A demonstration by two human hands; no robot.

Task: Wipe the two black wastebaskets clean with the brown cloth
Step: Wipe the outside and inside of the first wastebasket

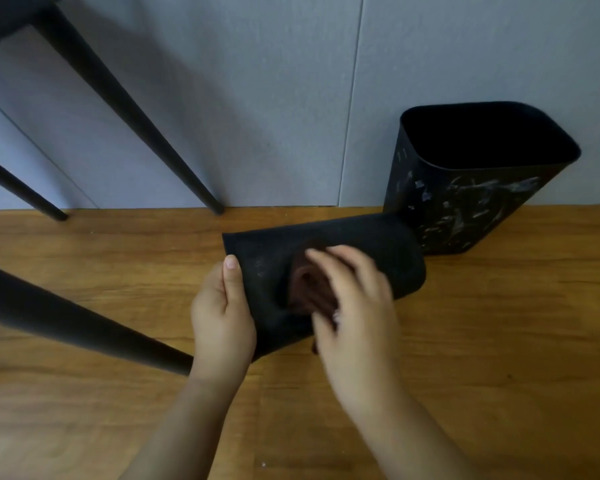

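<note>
Table legs (125, 109), dark and tapered, stand along the grey wall (257, 98) at the far left, and one more slants across the wooden floor (84, 410) toward your left forearm. Your left hand (222, 317) grips the edge of the tipped wastebasket (361, 244), thumb up along its side, probably to keep it from rolling while you rub. That basket lies on its side on the floor with one flat wall turned up toward you, which puts the surface within easy reach. Your right hand (354, 306) presses the brown cloth (309, 289) against that wall, fingers spread loosely over the bunched fabric; the hand is blurred, so a wiping stroke looks under way. Further right, the second wastebasket (478, 188) stands upright against the wall, close behind the tipped one, its side streaked with pale smears. Judging by those marks, it has not been wiped yet.
</note>
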